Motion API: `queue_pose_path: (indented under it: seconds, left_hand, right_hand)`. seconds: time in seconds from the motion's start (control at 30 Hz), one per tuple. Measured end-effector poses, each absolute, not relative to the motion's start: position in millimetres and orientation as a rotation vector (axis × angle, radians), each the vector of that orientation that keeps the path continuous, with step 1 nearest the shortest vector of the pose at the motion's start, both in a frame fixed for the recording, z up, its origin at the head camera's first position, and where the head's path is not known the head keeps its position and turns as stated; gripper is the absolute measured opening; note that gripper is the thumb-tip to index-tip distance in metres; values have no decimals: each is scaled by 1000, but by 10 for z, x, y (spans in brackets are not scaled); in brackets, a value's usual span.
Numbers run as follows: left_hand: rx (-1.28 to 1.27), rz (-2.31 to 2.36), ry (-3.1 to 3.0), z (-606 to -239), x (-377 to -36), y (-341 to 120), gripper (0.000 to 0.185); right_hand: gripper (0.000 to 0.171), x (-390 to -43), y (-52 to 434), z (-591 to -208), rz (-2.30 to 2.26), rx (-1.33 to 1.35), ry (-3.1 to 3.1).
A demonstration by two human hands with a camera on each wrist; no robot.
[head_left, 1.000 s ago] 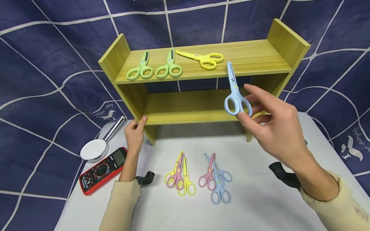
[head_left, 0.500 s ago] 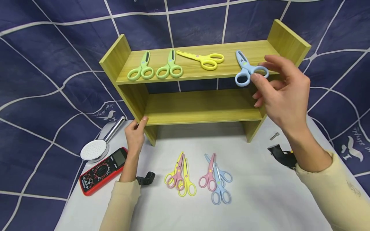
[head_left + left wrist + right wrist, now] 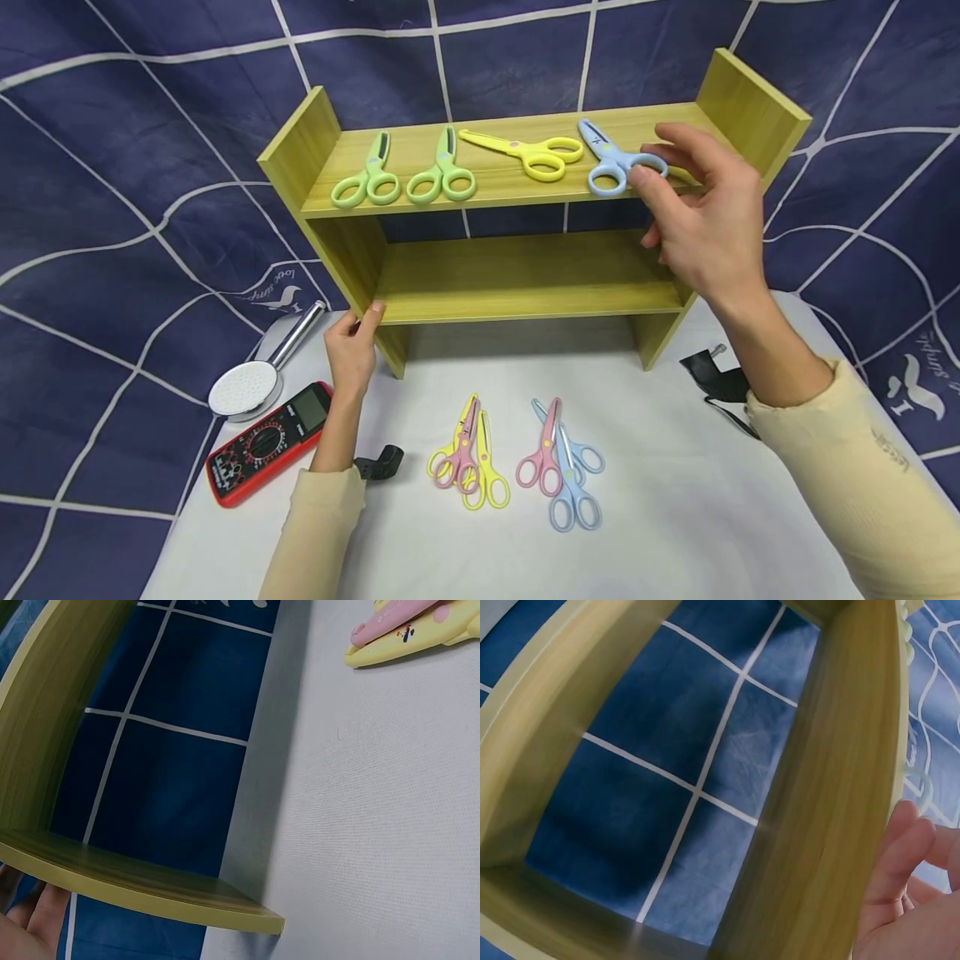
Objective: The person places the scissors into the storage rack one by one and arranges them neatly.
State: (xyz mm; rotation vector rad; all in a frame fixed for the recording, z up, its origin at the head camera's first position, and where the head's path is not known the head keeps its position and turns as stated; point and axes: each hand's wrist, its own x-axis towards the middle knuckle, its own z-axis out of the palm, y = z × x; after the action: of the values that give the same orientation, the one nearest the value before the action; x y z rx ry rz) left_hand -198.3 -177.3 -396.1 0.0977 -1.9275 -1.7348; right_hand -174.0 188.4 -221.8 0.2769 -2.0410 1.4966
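My right hand pinched the blue scissors by a handle loop, resting them on the wooden shelf's top board beside the yellow scissors. My left hand gripped the shelf's lower left corner.

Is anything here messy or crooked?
A bit. On the top shelf, the two green scissors lie neatly side by side, but the yellow scissors lie slanted. On the table, the other scissors are piled crosswise in two heaps.
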Motion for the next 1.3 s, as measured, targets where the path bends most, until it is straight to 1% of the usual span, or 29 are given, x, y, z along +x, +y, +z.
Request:
queue_pose_path:
  seconds: [0.1, 0.57, 0.73, 0.93, 1.1, 1.2, 1.3]
  left_hand:
    - [101, -1733, -1943, -3829, -1909, -1730, 20]
    - [82, -1726, -1936, -3847, -1910, -1714, 19]
    - [68, -1736, -1925, -3857, -1915, -1720, 21]
    - [64, -1733, -1929, -3867, -1921, -1719, 21]
    - [71, -1731, -1928, -3866, -1922, -1711, 20]
    - [71, -1730, -1928, -3868, -1921, -1711, 21]
    - [76, -1734, -1920, -3873, -1923, -1710, 21]
  right_hand:
    - [39, -1741, 1873, -2234, 1504, 311, -2026]
    - [30, -1702, 1797, -2326, 1400, 480, -1937]
    - [31, -1759, 1752, -2317, 1391, 408, -1967]
    - [39, -1839, 1713, -2267, 1293, 285, -2084]
    - [43, -1839, 1713, -2247, 1197, 256, -2149]
    - [43, -1786, 1718, -2298, 1200, 301, -2082]
    - [35, -1678, 1683, -2450, 1227, 394, -1898]
